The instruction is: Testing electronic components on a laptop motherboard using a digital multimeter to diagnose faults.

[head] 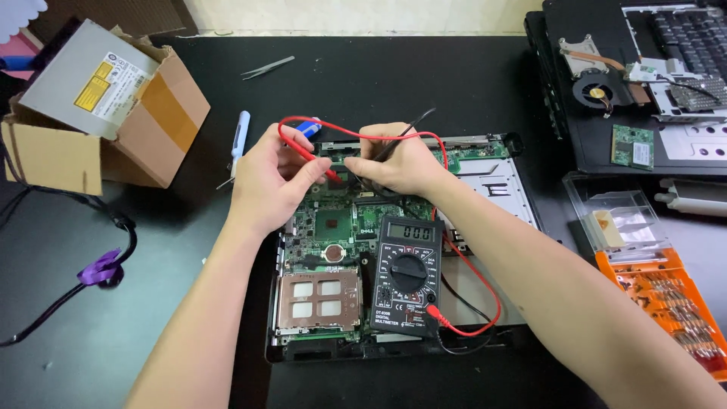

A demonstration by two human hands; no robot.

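Probing the board with both hands.
My left hand [266, 182] fingers pinch the red probe [314, 160]; my right hand [401, 163] fingers pinch the black probe [394, 148], both tips on the green board [333, 223] in the open laptop [492, 189]. The meter [407, 274] lies on it, on the black counter [151, 318].

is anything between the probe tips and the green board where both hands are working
Nothing visible does: the left hand holds the red probe and the right hand the black probe, both tips down at the green board.
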